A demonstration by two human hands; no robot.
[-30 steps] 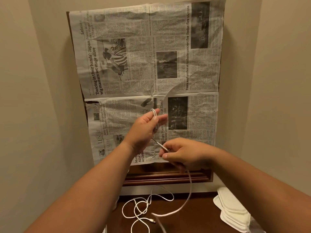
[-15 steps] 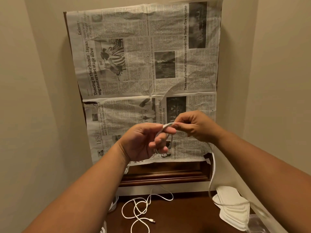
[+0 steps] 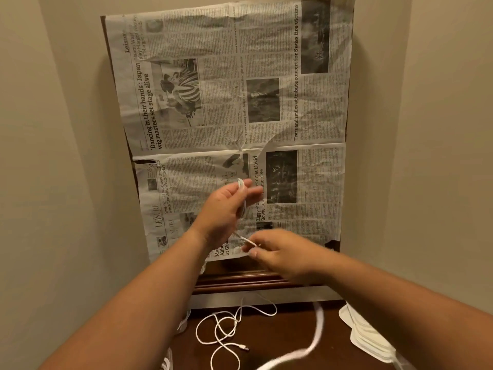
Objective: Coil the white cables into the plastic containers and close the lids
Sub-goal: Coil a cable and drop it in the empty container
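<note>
Left grip [image 3: 226,209] curled round white cable [image 3: 241,183] loops; right grip [image 3: 282,257] pinched its strand just below. Second cable [image 3: 226,333] lay tangled on the desk [image 3: 293,340], nearer.

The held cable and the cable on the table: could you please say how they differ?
The held cable is looped in the left hand and pinched by the right hand; the loose cable lies on the table. The held cable's coil is compact; the loose cable sprawls. Both are white.
</note>
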